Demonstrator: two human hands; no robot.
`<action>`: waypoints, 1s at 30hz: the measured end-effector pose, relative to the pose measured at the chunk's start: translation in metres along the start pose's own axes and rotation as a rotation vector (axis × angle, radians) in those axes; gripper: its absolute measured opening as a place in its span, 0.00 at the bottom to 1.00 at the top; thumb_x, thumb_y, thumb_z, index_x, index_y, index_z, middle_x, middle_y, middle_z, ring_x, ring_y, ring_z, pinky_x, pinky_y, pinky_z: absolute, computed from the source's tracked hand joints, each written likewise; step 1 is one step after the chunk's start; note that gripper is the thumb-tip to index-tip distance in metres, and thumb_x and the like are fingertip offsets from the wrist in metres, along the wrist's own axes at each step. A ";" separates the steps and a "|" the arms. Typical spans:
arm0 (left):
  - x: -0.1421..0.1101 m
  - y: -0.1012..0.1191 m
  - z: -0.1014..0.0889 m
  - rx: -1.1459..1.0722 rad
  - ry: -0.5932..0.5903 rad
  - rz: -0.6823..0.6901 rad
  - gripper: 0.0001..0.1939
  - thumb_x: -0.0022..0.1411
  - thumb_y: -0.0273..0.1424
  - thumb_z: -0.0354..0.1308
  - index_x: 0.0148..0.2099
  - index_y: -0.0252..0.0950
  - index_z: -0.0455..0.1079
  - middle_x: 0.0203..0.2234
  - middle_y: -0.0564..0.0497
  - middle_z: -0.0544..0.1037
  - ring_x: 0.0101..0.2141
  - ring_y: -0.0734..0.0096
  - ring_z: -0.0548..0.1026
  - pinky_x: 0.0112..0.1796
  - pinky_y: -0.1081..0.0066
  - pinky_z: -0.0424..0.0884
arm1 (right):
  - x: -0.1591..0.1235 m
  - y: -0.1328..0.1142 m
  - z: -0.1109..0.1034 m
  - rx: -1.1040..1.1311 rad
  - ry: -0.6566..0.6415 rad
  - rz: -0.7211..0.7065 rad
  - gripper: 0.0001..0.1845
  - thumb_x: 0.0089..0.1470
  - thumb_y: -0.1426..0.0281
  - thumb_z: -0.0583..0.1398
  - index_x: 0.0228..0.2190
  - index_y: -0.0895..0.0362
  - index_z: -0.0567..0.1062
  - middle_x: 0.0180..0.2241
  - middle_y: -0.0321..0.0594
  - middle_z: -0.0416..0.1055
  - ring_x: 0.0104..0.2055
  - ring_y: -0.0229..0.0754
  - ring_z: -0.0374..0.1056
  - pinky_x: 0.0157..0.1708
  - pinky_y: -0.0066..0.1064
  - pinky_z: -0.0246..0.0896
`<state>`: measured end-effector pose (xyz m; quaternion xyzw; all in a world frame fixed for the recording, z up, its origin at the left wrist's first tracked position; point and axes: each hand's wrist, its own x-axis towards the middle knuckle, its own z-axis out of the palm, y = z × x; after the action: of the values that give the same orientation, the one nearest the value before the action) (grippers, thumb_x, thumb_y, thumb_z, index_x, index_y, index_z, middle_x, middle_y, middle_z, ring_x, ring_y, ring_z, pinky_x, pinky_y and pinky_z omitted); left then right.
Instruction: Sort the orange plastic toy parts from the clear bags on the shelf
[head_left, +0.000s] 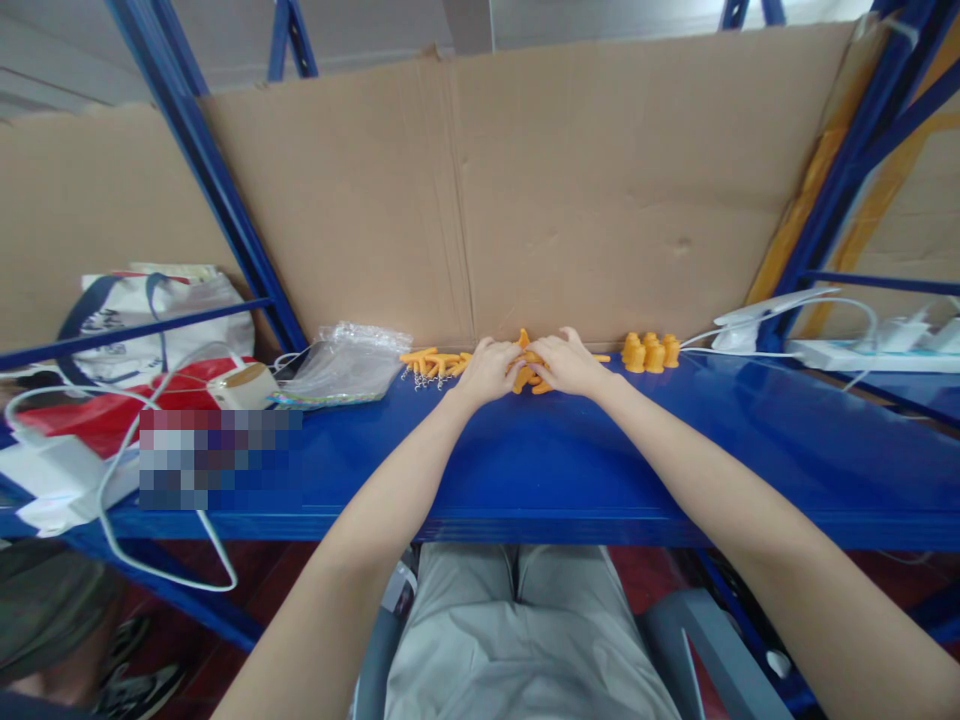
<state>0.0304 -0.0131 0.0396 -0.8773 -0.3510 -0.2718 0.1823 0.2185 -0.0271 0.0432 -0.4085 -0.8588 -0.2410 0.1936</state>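
Both hands meet at the back of the blue shelf, over a small group of orange plastic pieces. My left hand has its fingers curled in from the left, closed on an orange piece. From the right, my right hand closes its fingertips on the orange plastic there too; whether both grip one piece I cannot tell. Just left of the hands lie several slim orange pieces with small metal clasps. Several orange knob-shaped pieces stand upright in a cluster to the right.
A clear plastic bag lies left of the clasps. Cables, a white charger, a red item and a cloth bag crowd the left. A power strip lies right. Cardboard walls the back; blue posts frame it.
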 end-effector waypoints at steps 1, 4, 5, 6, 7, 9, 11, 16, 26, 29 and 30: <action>0.000 0.000 0.001 -0.006 0.006 -0.002 0.10 0.66 0.27 0.51 0.42 0.34 0.73 0.36 0.46 0.80 0.40 0.63 0.77 0.47 0.62 0.63 | 0.000 0.000 0.000 -0.005 0.000 -0.002 0.15 0.63 0.70 0.50 0.46 0.61 0.72 0.44 0.52 0.76 0.48 0.52 0.67 0.54 0.45 0.43; 0.002 -0.001 0.005 -0.042 0.037 -0.031 0.09 0.66 0.29 0.51 0.40 0.35 0.73 0.36 0.47 0.81 0.39 0.63 0.77 0.46 0.63 0.63 | 0.002 0.001 -0.003 -0.027 0.018 0.000 0.13 0.61 0.72 0.51 0.45 0.60 0.72 0.42 0.52 0.76 0.48 0.53 0.66 0.55 0.47 0.43; 0.002 -0.002 0.006 -0.054 0.050 -0.053 0.09 0.66 0.30 0.51 0.40 0.35 0.73 0.36 0.47 0.81 0.39 0.63 0.77 0.46 0.63 0.64 | 0.002 0.001 -0.004 -0.038 0.031 0.008 0.13 0.61 0.72 0.52 0.44 0.60 0.72 0.41 0.52 0.76 0.47 0.53 0.66 0.55 0.47 0.43; 0.003 -0.003 0.006 -0.064 0.063 -0.079 0.10 0.66 0.31 0.51 0.39 0.35 0.73 0.35 0.47 0.81 0.39 0.63 0.77 0.45 0.63 0.64 | 0.002 0.003 -0.005 -0.051 0.047 0.022 0.13 0.60 0.73 0.52 0.44 0.60 0.72 0.41 0.52 0.75 0.47 0.53 0.66 0.56 0.48 0.43; 0.003 -0.005 0.007 -0.070 0.074 -0.105 0.10 0.67 0.32 0.51 0.39 0.35 0.73 0.35 0.47 0.81 0.38 0.63 0.77 0.45 0.63 0.64 | 0.002 0.005 -0.005 -0.064 0.067 0.043 0.13 0.59 0.74 0.52 0.44 0.60 0.71 0.41 0.52 0.75 0.47 0.53 0.65 0.56 0.48 0.43; 0.002 -0.010 0.008 -0.072 0.093 -0.157 0.11 0.67 0.33 0.50 0.38 0.35 0.72 0.34 0.47 0.81 0.38 0.63 0.77 0.44 0.64 0.65 | 0.000 0.013 -0.006 -0.085 0.116 0.108 0.13 0.58 0.75 0.51 0.43 0.60 0.71 0.41 0.52 0.74 0.47 0.53 0.65 0.56 0.48 0.43; 0.000 -0.017 0.007 -0.065 0.106 -0.205 0.11 0.66 0.34 0.51 0.37 0.36 0.72 0.34 0.48 0.81 0.38 0.63 0.77 0.44 0.64 0.65 | -0.006 0.026 -0.005 -0.082 0.178 0.198 0.12 0.59 0.73 0.51 0.42 0.59 0.71 0.41 0.52 0.73 0.47 0.53 0.64 0.56 0.48 0.45; -0.006 -0.032 0.006 -0.045 0.108 -0.283 0.10 0.66 0.34 0.51 0.36 0.37 0.72 0.35 0.47 0.81 0.40 0.61 0.77 0.46 0.63 0.65 | -0.026 0.074 0.004 0.037 0.475 0.525 0.16 0.62 0.66 0.51 0.48 0.60 0.69 0.46 0.55 0.70 0.51 0.54 0.63 0.54 0.49 0.50; -0.008 -0.034 0.009 -0.017 0.105 -0.240 0.11 0.67 0.34 0.51 0.37 0.37 0.73 0.37 0.46 0.81 0.41 0.61 0.77 0.47 0.62 0.65 | -0.082 0.120 0.002 0.315 0.912 1.350 0.15 0.62 0.74 0.48 0.49 0.57 0.64 0.55 0.50 0.66 0.60 0.48 0.60 0.60 0.45 0.47; -0.008 -0.036 0.010 0.003 0.104 -0.237 0.11 0.66 0.33 0.50 0.37 0.37 0.73 0.36 0.46 0.81 0.41 0.60 0.77 0.47 0.62 0.66 | -0.098 0.123 0.008 0.351 0.842 1.547 0.14 0.61 0.76 0.49 0.48 0.61 0.65 0.53 0.55 0.67 0.59 0.49 0.62 0.60 0.42 0.49; -0.009 -0.037 0.011 0.008 0.103 -0.239 0.11 0.66 0.33 0.50 0.37 0.37 0.73 0.36 0.46 0.81 0.40 0.60 0.77 0.46 0.62 0.66 | -0.101 0.125 0.011 0.371 0.821 1.599 0.14 0.61 0.76 0.50 0.48 0.62 0.65 0.52 0.55 0.68 0.58 0.48 0.64 0.58 0.40 0.52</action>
<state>0.0028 0.0131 0.0305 -0.8133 -0.4443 -0.3351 0.1699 0.3762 -0.0139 0.0127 -0.7258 -0.2088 -0.0198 0.6551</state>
